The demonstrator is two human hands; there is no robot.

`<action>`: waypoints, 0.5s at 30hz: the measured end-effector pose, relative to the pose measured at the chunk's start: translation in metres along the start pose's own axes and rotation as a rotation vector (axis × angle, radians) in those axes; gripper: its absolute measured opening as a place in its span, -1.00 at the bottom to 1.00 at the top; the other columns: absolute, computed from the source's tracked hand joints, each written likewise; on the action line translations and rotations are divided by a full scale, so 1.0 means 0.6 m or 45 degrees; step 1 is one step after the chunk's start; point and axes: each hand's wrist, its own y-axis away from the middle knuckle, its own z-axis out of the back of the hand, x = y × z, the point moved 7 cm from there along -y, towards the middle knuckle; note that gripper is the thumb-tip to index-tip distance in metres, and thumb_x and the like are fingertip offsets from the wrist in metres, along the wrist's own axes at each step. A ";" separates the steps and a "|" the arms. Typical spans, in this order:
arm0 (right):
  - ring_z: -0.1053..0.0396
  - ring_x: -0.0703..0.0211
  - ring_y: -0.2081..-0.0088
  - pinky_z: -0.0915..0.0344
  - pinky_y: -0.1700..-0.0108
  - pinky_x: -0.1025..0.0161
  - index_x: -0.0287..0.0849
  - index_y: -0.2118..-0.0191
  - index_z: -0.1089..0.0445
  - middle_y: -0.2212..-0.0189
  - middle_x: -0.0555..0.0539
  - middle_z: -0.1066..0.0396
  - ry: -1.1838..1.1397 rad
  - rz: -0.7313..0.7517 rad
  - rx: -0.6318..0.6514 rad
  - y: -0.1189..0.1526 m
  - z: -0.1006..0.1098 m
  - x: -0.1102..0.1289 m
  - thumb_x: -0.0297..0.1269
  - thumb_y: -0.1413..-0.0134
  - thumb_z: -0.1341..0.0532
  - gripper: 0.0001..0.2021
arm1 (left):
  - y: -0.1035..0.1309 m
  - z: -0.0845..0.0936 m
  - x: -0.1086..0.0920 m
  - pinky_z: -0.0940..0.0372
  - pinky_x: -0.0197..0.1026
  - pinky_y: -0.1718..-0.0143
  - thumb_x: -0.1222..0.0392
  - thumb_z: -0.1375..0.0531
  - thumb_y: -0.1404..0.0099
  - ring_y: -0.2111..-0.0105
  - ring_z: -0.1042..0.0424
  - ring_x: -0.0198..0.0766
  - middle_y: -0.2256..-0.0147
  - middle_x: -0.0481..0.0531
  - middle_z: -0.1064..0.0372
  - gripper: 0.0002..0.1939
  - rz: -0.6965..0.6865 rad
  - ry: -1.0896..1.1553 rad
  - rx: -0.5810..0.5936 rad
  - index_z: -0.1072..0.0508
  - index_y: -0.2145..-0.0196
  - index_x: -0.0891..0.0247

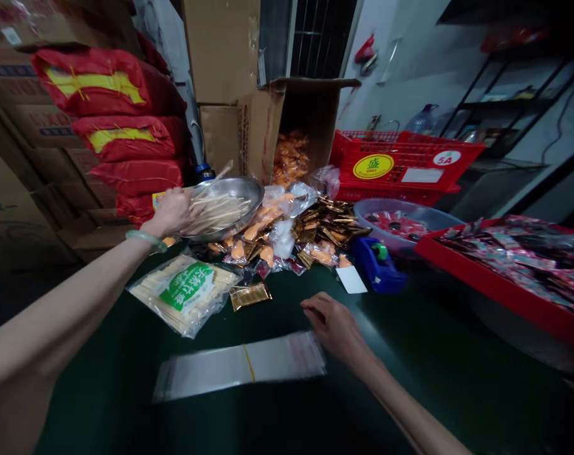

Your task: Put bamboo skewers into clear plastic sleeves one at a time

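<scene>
At the left rim of a metal bowl (256, 189), my left hand (173, 212) has its fingers closed around the ends of pale wooden sticks (225, 212). One stick slants up above the rest, and my fingertips are partly hidden among them. My right hand (334, 322) is above the dark green table (391, 379), fingers curled together with nothing visible in them. Just left of its wrist lies a flat stack of clear plastic bags (211, 370) with a yellow rubber band (249, 363). A bag of bamboo chopsticks (185, 291) and a gold packet (250, 296) lie beyond the stack.
Orange pieces in clear wrap (263, 221) and gold packets (329, 221) are heaped mid-table. A blue tape dispenser (379, 265), white card (351, 279), plastic basin (438, 221) and red tray of packets (504, 278) stand right. Behind are a red basket (410, 142) and open carton (263, 126).
</scene>
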 end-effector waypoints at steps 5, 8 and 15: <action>-0.36 0.16 0.38 -0.24 0.35 0.20 -0.16 0.19 -0.38 0.23 -0.11 -0.36 0.119 -0.028 0.145 -0.011 0.002 -0.003 -0.29 -0.07 -0.02 -0.75 | 0.093 0.001 -0.108 -0.17 -0.14 0.18 0.10 0.00 -0.26 0.21 -0.29 -0.12 0.20 0.21 -0.32 -0.65 -0.331 0.494 -0.006 -0.35 0.12 0.41; -0.29 0.00 0.08 -0.22 0.11 0.11 -0.16 -0.01 -0.28 0.02 -0.19 -0.26 0.115 0.082 0.412 0.006 -0.033 0.018 -0.21 0.08 -0.19 -0.55 | 0.232 -0.070 -0.185 -0.21 -0.23 0.29 0.08 -0.03 -0.26 0.32 -0.35 -0.23 0.28 0.09 -0.39 -0.70 -0.525 0.787 0.616 -0.40 0.18 0.31; -0.11 -0.19 -0.07 0.01 -0.07 -0.07 -0.20 -0.04 -0.26 0.05 -0.22 -0.28 0.280 -0.013 0.710 0.052 -0.078 0.028 -0.25 0.27 -0.32 -0.38 | 0.376 -0.160 -0.202 -0.07 0.06 0.06 -0.03 -0.31 0.11 0.12 -0.26 0.04 0.16 0.17 -0.32 -0.35 -0.415 0.491 0.942 -0.32 0.07 0.31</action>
